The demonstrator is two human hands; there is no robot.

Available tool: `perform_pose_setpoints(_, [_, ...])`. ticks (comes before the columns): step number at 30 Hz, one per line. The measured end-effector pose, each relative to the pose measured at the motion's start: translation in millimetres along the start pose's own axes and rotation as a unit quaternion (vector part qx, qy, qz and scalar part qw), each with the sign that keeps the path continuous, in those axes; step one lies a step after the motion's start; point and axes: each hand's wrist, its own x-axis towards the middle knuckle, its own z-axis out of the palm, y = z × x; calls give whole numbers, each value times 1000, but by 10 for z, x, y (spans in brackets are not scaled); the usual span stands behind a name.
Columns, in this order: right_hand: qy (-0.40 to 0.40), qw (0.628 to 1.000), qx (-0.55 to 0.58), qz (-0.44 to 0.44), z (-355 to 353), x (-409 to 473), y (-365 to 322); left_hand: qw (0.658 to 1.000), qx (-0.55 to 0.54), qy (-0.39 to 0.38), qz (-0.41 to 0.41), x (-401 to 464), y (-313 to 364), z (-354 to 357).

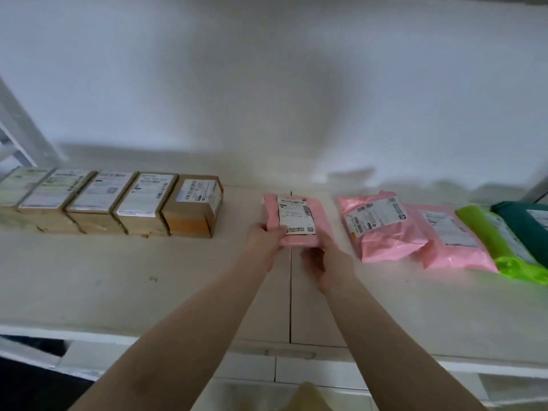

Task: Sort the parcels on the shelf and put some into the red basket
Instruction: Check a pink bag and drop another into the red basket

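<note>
Pale shelf (white wall behind)

This is looking like a parcel depot or stockroom. A pale shelf is running along a white wall, carrying a row of labelled cardboard boxes and plastic mailer bags bearing what are probably barcoded shipping labels, though blur is hiding the print.

Pale shelf (boxes left, mailer bags right)
</note>
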Motion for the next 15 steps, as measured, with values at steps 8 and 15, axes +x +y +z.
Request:
perform_pose_setpoints(8, [-91,995,0,-44,293,-156,130,994,-79,-62,45,-31,193,-666])
perform_pose_setpoints(15, [-184,976,-36,-108,363,-256,190,984,-143,-87,63,-60,174,-928])
